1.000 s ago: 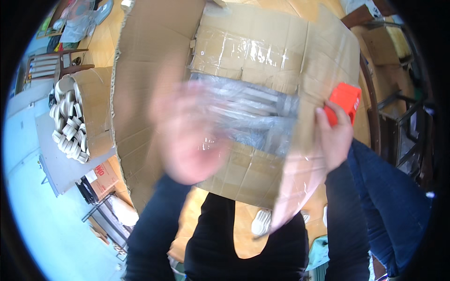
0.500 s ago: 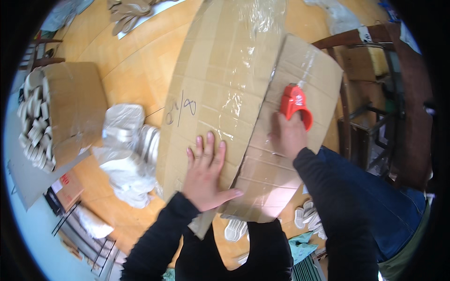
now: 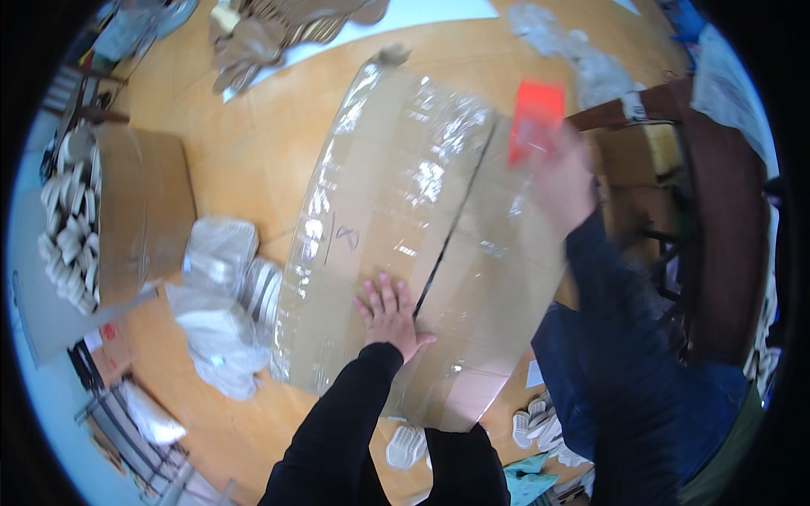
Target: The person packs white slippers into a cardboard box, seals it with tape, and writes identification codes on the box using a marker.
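Far left, an open cardboard box [image 3: 139,211] lay on its side on the wooden floor [image 3: 253,143], packed with pale shoe soles [image 3: 63,228] stacked on edge, so the rows showed at its open mouth. Just right of it sat a heap of clear plastic bags [image 3: 215,312] holding more pale pieces, near the big carton's left edge.

Centre: a large brown cardboard carton [image 3: 396,236], flaps closed, its top wrapped in glossy clear tape; a dark seam ran down the middle where the flaps met. A small handwritten mark sat on its left flap.

The left hand [image 3: 390,312], fingers spread flat, pressed on the near part of the left flap beside the seam, apparently holding the flaps down and level. The right hand [image 3: 564,181], blurred, gripped a red tape dispenser [image 3: 536,126] over the carton's far right corner; exact finger closure could not be told.

Far right stood a dark wooden chair frame [image 3: 666,169]. Far top, flat cardboard cut pieces [image 3: 278,29] lay piled.
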Demonstrator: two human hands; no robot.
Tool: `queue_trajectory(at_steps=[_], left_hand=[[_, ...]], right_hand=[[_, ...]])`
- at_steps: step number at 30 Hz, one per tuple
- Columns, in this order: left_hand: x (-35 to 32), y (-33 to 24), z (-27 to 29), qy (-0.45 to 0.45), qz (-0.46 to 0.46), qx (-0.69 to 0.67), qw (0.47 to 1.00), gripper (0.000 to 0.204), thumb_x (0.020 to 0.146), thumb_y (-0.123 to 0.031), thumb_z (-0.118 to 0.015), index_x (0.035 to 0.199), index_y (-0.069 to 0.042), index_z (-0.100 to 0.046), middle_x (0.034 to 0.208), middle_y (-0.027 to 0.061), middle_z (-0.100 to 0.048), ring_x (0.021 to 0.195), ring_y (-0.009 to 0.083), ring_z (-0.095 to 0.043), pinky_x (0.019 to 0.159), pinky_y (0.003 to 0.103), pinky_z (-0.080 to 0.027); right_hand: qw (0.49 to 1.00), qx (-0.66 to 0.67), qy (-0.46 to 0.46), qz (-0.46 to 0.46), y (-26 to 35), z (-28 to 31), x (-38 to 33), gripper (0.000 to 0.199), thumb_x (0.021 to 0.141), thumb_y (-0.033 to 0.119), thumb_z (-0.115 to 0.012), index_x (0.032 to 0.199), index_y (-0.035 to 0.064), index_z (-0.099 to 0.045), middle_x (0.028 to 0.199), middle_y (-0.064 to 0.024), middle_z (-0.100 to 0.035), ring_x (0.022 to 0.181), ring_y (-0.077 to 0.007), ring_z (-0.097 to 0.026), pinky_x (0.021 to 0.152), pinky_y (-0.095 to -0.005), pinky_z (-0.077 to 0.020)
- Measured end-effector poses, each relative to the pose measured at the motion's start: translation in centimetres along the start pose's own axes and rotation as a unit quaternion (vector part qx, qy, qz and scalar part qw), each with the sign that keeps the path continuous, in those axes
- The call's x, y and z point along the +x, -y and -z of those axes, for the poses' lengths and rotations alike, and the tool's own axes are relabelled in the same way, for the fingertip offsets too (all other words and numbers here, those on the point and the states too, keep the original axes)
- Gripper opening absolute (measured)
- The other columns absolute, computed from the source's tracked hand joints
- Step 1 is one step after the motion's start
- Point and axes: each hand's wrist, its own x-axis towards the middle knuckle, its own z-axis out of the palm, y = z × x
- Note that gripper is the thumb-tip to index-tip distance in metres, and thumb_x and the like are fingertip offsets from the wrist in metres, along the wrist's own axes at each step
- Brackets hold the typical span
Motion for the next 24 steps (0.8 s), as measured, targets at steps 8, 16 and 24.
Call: queue_trajectory(at_steps=[8,16,24], left_hand=[[1.5,0.9,-2.5,-0.023,-0.035,-0.027,0.999,0.124,0.073,-0.072,-0.063,0.152,0.002,-0.005,0.155,0.0348,0.01,0.139,0.0587,0.013,0.106,0.075,0.001],[1.6,0.9,-1.3,-0.017,-0.059,-0.083,0.995,0.12,0.073,-0.069,-0.065,0.153,-0.001,-0.009,0.157,0.0295,0.008,0.142,0.0549,0.01,0.107,0.074,-0.002],[2.6,0.9,-4.5,-0.196,-0.099,-0.141,0.965,0.098,0.076,-0.06,-0.067,0.149,-0.005,-0.03,0.159,0.0223,-0.008,0.146,0.0469,0.0,0.114,0.065,-0.009]], right_hand=[[0.986,0.11,-0.112,0.062,-4.2,-11.5,3.7,0.047,0.093,0.02,-0.064,0.132,-0.0017,-0.05,0.102,-0.0134,-0.067,0.085,-0.0206,-0.068,0.075,-0.0322,-0.0554],[0.846,0.499,0.141,0.125,12.3,-11.4,3.3,0.032,0.094,0.021,-0.06,0.116,-0.0032,-0.062,0.087,-0.0153,-0.069,0.062,-0.0206,-0.065,0.056,-0.032,-0.0523],[0.892,0.41,0.183,-0.059,15.3,-25.4,-6.2,0.044,0.089,0.025,-0.069,0.122,-0.0029,-0.062,0.107,-0.0119,-0.068,0.094,-0.0162,-0.065,0.083,-0.0289,-0.0519]])
